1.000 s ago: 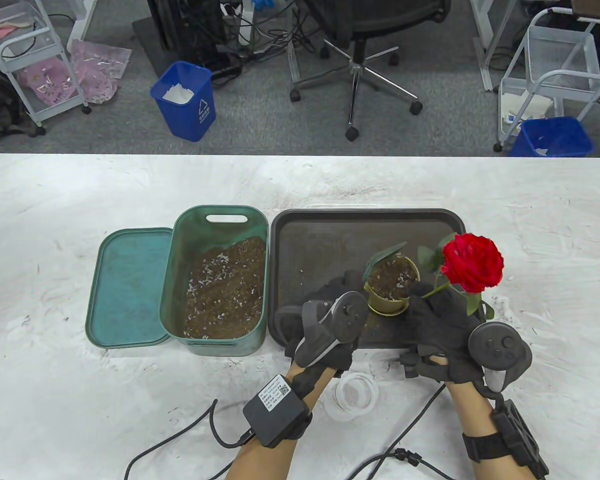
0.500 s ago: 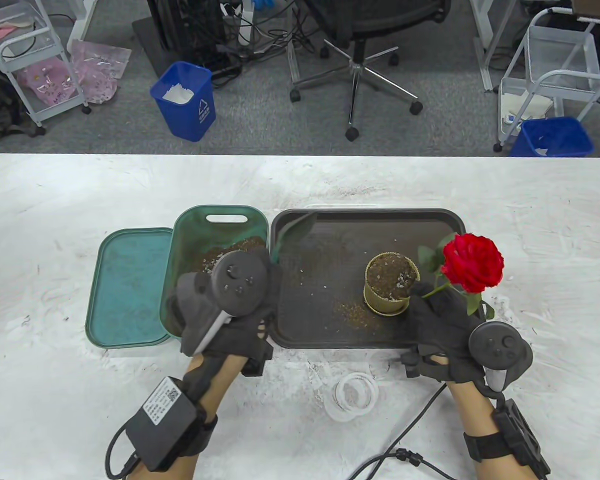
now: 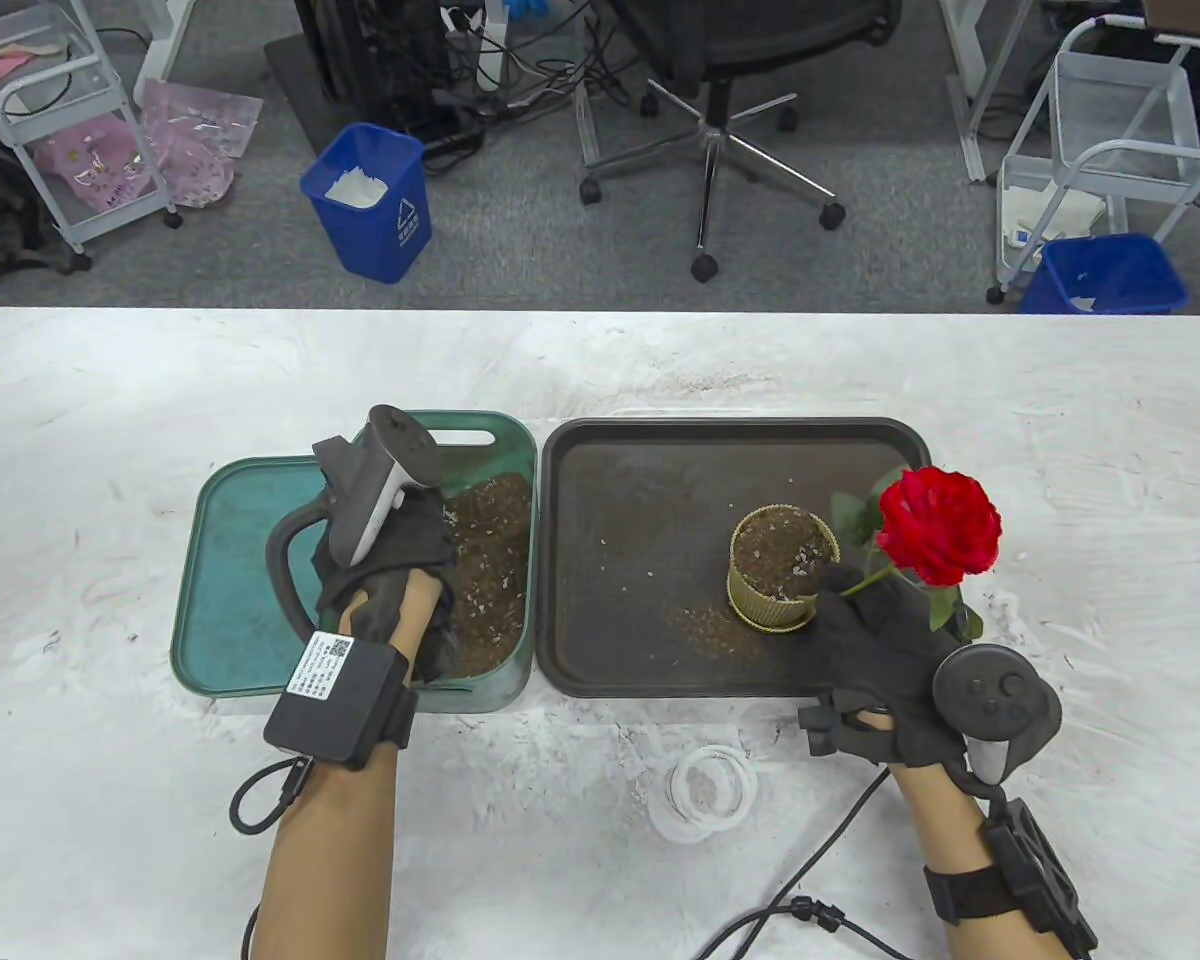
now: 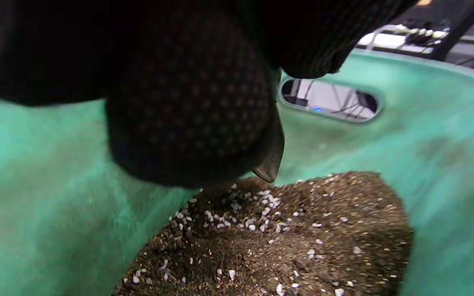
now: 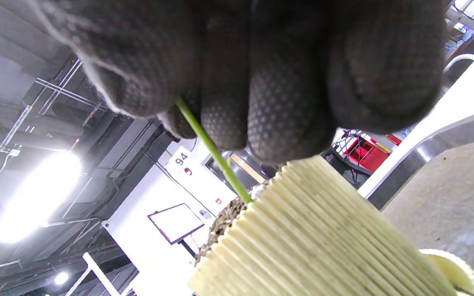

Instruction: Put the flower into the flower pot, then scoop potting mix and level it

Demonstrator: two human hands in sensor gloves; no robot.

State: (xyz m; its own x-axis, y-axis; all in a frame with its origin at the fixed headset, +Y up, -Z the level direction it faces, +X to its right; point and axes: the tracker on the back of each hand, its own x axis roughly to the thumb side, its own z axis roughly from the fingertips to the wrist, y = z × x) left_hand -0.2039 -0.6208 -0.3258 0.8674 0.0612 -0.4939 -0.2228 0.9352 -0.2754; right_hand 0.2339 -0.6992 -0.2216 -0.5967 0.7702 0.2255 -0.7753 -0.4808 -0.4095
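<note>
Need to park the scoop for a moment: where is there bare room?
Free: the dark tray floor left of the flower pot, and the teal lid left of the soil bin. Crowded: around the pot, where the right hand holds the rose.

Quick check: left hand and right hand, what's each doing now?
Left hand: grips the scoop over the potting mix.
Right hand: pinches the flower stem.
</note>
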